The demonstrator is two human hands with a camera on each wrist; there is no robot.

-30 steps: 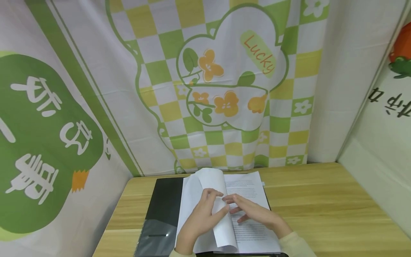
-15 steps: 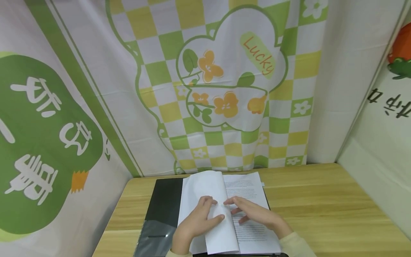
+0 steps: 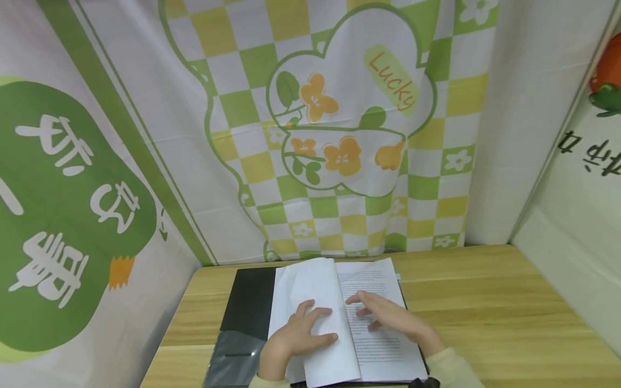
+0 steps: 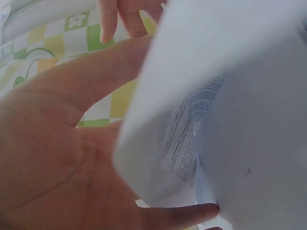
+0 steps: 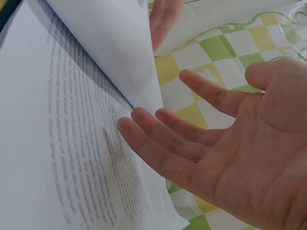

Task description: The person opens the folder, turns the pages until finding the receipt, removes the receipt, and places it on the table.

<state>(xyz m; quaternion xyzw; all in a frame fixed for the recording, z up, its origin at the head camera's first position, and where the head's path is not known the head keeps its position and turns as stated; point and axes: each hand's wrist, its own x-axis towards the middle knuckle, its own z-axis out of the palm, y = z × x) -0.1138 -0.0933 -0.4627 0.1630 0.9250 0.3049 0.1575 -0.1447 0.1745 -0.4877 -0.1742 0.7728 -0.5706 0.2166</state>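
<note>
A stack of printed sheets lies in an opened black folder (image 3: 249, 293). One white sheet (image 3: 317, 280) is bent over toward the left, its loose edge lifted above the printed page (image 3: 383, 350). My left hand (image 3: 297, 335) is spread over the turned sheet; in the left wrist view the little finger (image 4: 187, 215) touches the paper. Over the right-hand page hovers my right hand (image 3: 393, 319), its fingers loosely extended and holding nothing. Its fingertips (image 5: 127, 129) are close to the printed page in the right wrist view; contact is unclear.
The folder lies on a wood-grain table (image 3: 490, 312). Behind it hangs a green and yellow checked cloth (image 3: 335, 215). White cloth walls (image 3: 577, 226) close off both sides. A clear pocket (image 3: 237, 355) covers the folder's lower left.
The white sheet has unrolled from a tight curl and lies flatter toward the left. My left hand has slid down slightly and spread its fingers; my right hand has shifted a little rightward.
</note>
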